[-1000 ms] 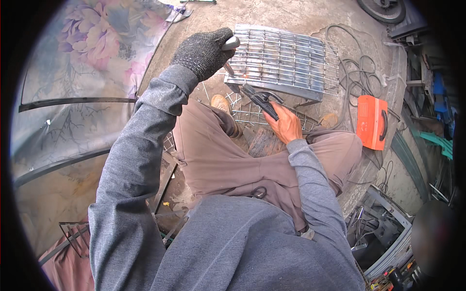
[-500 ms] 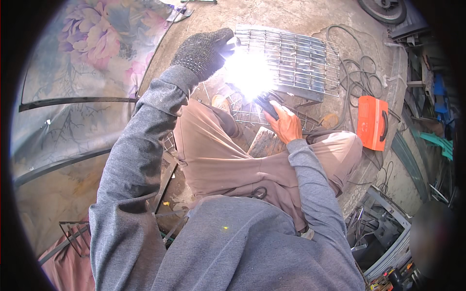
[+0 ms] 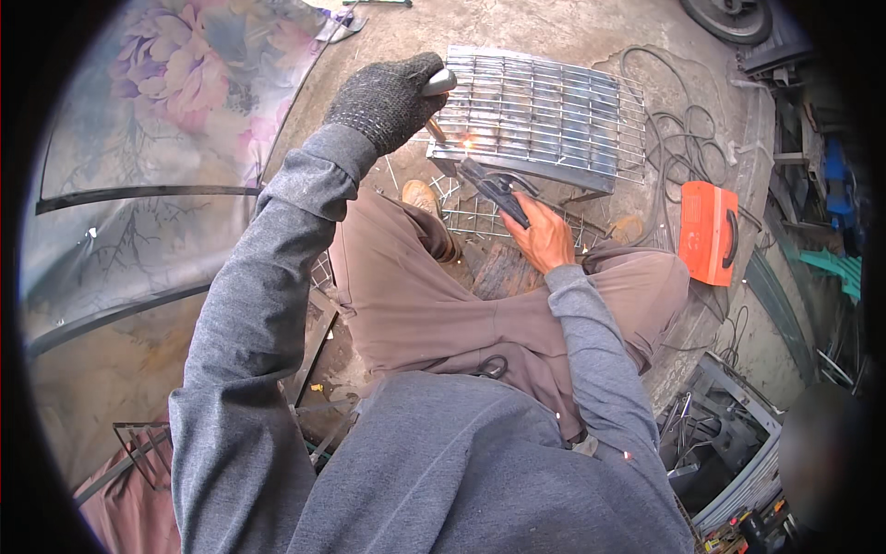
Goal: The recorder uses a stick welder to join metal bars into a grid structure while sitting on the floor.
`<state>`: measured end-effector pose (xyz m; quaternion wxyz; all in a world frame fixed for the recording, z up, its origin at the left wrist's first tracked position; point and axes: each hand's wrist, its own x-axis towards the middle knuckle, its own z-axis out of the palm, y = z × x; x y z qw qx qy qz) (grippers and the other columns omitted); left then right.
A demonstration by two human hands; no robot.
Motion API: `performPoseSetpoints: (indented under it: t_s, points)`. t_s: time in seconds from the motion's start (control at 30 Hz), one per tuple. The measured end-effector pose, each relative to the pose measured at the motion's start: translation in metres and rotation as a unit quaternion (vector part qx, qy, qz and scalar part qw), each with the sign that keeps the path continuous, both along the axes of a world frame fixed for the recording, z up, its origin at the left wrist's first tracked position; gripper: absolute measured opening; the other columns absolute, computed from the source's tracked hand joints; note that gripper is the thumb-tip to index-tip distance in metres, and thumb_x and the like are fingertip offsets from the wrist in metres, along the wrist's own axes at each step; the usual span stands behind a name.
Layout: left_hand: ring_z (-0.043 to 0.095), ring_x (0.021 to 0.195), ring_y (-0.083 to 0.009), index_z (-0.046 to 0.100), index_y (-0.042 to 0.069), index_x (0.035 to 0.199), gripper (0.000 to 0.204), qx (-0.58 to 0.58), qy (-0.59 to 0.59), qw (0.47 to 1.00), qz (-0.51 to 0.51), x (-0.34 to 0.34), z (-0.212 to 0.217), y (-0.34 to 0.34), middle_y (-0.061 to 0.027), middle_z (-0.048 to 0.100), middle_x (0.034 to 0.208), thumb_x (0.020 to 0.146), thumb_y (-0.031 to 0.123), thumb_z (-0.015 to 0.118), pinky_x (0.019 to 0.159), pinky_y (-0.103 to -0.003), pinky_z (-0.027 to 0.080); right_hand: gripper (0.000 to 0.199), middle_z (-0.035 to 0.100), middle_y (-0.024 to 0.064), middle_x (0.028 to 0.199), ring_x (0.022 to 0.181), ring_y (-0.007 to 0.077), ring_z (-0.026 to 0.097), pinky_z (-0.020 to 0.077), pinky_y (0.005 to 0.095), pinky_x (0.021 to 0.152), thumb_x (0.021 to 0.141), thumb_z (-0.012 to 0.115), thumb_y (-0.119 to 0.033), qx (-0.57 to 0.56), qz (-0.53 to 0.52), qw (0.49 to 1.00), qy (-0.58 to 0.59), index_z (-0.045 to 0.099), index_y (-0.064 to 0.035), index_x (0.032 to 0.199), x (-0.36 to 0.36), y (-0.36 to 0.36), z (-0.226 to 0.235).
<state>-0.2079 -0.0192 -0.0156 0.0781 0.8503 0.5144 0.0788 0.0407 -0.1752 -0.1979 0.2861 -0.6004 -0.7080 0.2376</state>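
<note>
My left hand [image 3: 383, 102], in a dark knitted glove, is closed round a metal tool [image 3: 439, 83] with a silvery rounded end; a brownish rod [image 3: 435, 129] shows below the fist, reaching the frame's near left corner. My bare right hand [image 3: 544, 231] grips a black welding electrode holder [image 3: 494, 187], its jaws just short of the frame's near edge. I cannot make out an electrode in it. A wire mesh [image 3: 544, 106] lies over a metal frame [image 3: 554, 173]. Close to the near left corner, a small orange spot [image 3: 468, 142] glows on the mesh.
An orange machine [image 3: 708, 234] with a black handle stands to the right, beside coiled cables [image 3: 683, 148]. Another mesh piece [image 3: 480, 222] and a wooden block [image 3: 506, 272] lie between my legs. Metal scrap [image 3: 720, 434] fills the lower right; a flowered sheet [image 3: 175, 111] hangs left.
The bright welding arc has gone out, leaving a small glow and scattered sparks. The electrode holder's jaws now show, slightly apart from the mesh. Both hands stay nearly in place.
</note>
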Motion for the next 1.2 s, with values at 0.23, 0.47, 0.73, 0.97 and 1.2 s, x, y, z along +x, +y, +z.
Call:
performPoseSetpoints:
  t_s: [0.23,0.47,0.73,0.97,1.2]
  points:
    - [0.069,0.085,-0.042,0.057,0.015,0.105,0.025,-0.009,0.003,1.0,0.011,0.0,0.006,-0.002,-0.0175,0.07,0.089,0.097,0.038,0.064,0.074,-0.052,0.053,0.041,0.071,0.0164,0.095,0.082,0.0396,0.071,0.0573,0.0472,0.07,0.092,0.074,-0.034,-0.01,0.003,1.0,-0.009,0.067,-0.0104,0.124,-0.002,0.0,0.001]
    - [0.07,0.087,-0.0408,0.058,0.015,0.107,0.025,0.008,0.012,1.0,0.001,-0.003,-0.008,0.005,-0.0169,0.07,0.091,0.098,0.038,0.063,0.075,-0.051,0.054,0.042,0.072,0.0164,0.099,0.084,0.0388,0.071,0.0581,0.0462,0.072,0.092,0.074,-0.034,-0.012,0.0,1.0,-0.013,0.067,-0.0105,0.126,0.0,0.001,-0.002]
    - [0.07,0.083,-0.0409,0.057,0.016,0.109,0.025,-0.002,0.019,1.0,0.013,0.002,0.003,-0.001,-0.017,0.071,0.088,0.098,0.038,0.063,0.073,-0.052,0.054,0.041,0.072,0.015,0.095,0.082,0.0382,0.071,0.0579,0.0469,0.071,0.092,0.074,-0.034,0.001,0.004,1.0,0.0,0.067,-0.012,0.126,-0.002,0.001,0.004]
    - [0.07,0.083,-0.0411,0.058,0.015,0.105,0.025,-0.002,0.016,1.0,0.016,0.0,0.003,-0.001,-0.0168,0.07,0.086,0.097,0.038,0.065,0.073,-0.052,0.054,0.041,0.072,0.0149,0.095,0.082,0.0383,0.071,0.0578,0.0469,0.071,0.091,0.074,-0.035,-0.009,-0.002,1.0,-0.017,0.067,-0.0121,0.125,-0.003,0.001,0.005]
    - [0.07,0.085,-0.0395,0.062,0.017,0.106,0.024,-0.013,0.017,0.999,0.024,0.001,0.006,-0.001,-0.0152,0.072,0.089,0.094,0.037,0.067,0.075,-0.051,0.054,0.041,0.072,0.0153,0.095,0.082,0.0387,0.071,0.0579,0.0471,0.071,0.091,0.074,-0.035,-0.007,-0.007,1.0,-0.023,0.068,-0.0118,0.124,-0.003,0.001,0.002]
